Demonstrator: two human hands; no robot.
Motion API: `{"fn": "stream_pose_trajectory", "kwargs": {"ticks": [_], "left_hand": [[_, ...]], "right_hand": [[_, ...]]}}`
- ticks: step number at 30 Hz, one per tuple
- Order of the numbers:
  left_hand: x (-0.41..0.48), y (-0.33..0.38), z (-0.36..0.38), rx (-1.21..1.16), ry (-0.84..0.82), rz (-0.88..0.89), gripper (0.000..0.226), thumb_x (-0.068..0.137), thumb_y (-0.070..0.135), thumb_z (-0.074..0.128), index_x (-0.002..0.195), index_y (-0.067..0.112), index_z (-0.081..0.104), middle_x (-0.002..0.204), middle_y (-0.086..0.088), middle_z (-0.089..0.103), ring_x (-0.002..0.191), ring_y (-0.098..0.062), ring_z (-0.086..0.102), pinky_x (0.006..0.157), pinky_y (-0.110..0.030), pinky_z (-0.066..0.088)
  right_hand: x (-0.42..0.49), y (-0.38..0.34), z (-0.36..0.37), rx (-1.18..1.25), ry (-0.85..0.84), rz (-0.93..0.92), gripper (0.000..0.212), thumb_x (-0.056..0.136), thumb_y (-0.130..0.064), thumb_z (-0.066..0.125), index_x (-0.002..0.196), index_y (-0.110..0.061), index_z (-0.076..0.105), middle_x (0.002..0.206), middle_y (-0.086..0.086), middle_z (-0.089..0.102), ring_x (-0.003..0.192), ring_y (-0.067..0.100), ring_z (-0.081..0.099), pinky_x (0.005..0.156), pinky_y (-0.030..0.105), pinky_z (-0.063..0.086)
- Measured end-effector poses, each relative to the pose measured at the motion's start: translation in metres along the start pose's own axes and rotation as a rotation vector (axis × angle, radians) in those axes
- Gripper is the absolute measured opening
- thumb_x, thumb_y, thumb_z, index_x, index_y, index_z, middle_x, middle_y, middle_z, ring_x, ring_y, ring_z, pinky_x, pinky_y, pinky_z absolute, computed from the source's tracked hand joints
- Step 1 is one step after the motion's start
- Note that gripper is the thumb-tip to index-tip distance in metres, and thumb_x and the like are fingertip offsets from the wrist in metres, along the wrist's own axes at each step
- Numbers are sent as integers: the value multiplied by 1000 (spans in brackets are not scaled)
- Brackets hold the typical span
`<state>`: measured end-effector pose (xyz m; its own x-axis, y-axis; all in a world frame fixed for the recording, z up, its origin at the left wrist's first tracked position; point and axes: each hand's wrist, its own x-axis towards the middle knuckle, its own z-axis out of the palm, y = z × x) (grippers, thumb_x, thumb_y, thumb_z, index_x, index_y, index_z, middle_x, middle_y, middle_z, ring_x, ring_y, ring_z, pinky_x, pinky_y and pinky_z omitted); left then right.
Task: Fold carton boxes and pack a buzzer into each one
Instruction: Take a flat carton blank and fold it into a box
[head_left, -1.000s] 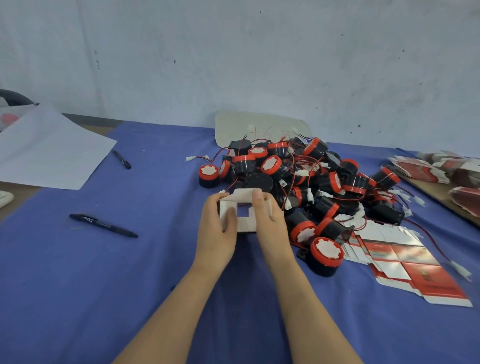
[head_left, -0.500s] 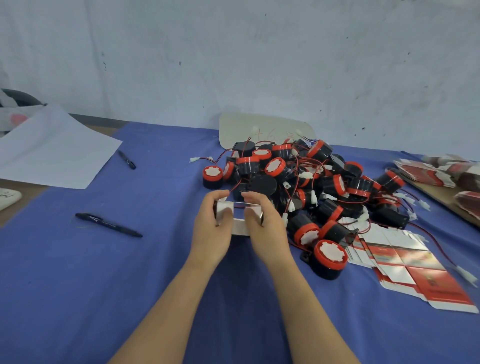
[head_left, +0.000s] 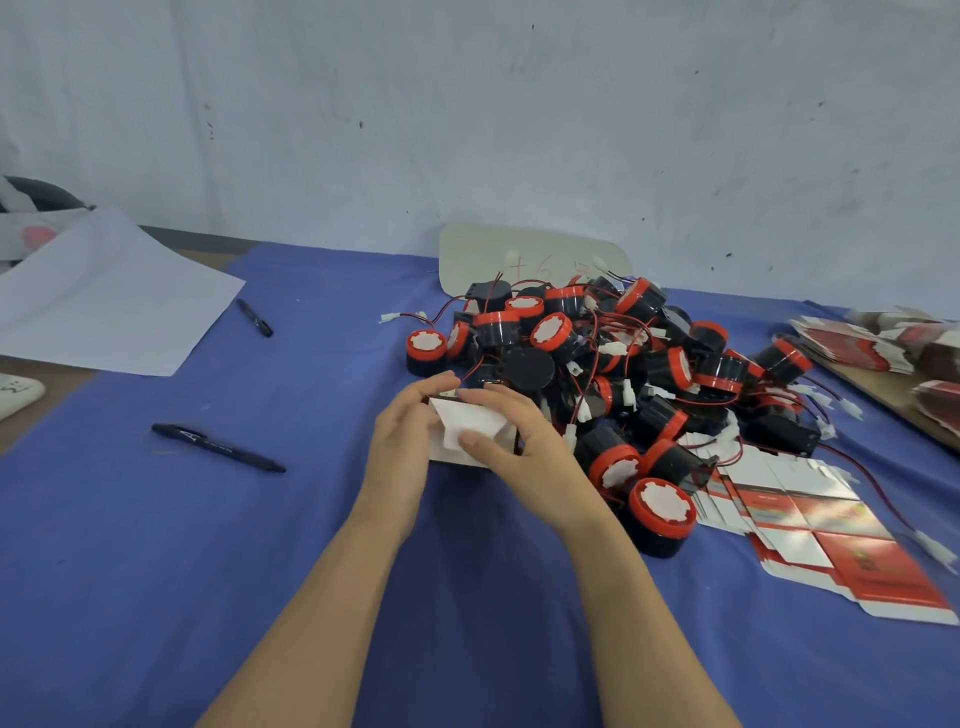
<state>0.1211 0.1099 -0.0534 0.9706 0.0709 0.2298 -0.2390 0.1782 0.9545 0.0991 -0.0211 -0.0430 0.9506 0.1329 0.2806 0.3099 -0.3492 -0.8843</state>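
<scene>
Left hand, right hand fingers grip carton box.

Carton mid-fold, buzzers heaped.
White carton gripped between left hand and right hand, low over the blue surface, one flap tilted. Black-and-red wired buzzers piled just behind it. Flat red-white carton blanks fanned right of the pile.
</scene>
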Motion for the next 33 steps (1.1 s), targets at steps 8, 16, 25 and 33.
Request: {"fn": "stream_pose_trajectory", "kwargs": {"ticks": [8,16,25,33], "left_hand": [[-5,2,8,57,-43,-5,41,93,0,35,114,20,64,123,4,62,113,-10,56,95,-27,46],[-6,-3,11,33,9,-47,27,100,20,39,118,24,59,119,10,59,116,-13,53,100,-32,43],[-8,-2,16,88,-29,-46,31,100,15,35,112,21,63,118,13,60,114,-9,54,98,-29,44],[-6,-10,15,222,75,-114,24,102,38,31,115,30,50,119,9,50,90,10,47,64,1,36]], "right_hand": [[3,14,6,-170,230,-5,24,90,-18,62,106,-35,55,113,-13,57,97,-10,48,77,-1,34],[4,15,8,-152,200,-6,31,88,-16,64,102,-42,53,114,-15,52,101,-15,45,79,-1,35],[4,20,3,-252,212,-40,25,89,-14,64,107,-30,58,114,-10,51,100,1,49,80,6,38],[5,10,10,2,376,-45,9,96,-20,55,93,-26,62,104,-6,62,90,-4,56,75,7,42]]}}
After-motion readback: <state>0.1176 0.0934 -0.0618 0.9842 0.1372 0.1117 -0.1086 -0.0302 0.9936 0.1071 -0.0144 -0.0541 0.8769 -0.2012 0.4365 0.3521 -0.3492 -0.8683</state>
